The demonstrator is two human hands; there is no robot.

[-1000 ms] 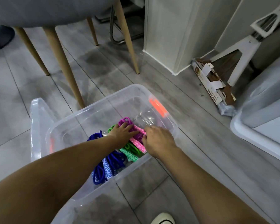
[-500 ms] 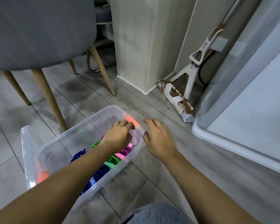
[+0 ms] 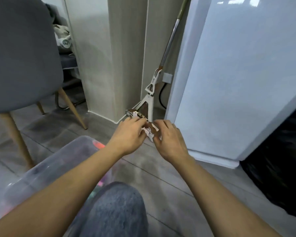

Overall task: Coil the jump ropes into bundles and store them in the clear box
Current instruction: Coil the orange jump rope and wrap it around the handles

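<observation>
Hovering over the floor near the mop (image 3: 149, 101): left hand (image 3: 128, 135) and right hand (image 3: 171, 141), both empty, fingers loosely spread. Clear box (image 3: 41, 171) sits low left. Jump ropes (image 3: 100, 183) show only as a coloured blur inside. Likely risk: knee (image 3: 116, 202) knocks box and bundles spring loose.

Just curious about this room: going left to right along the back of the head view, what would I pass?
Grey fabric chair on wooden legs, beige wall column, white flat mop with metal handle, glossy white panel, black plastic bag.

no readable text, labels or numbers — anywhere
</observation>
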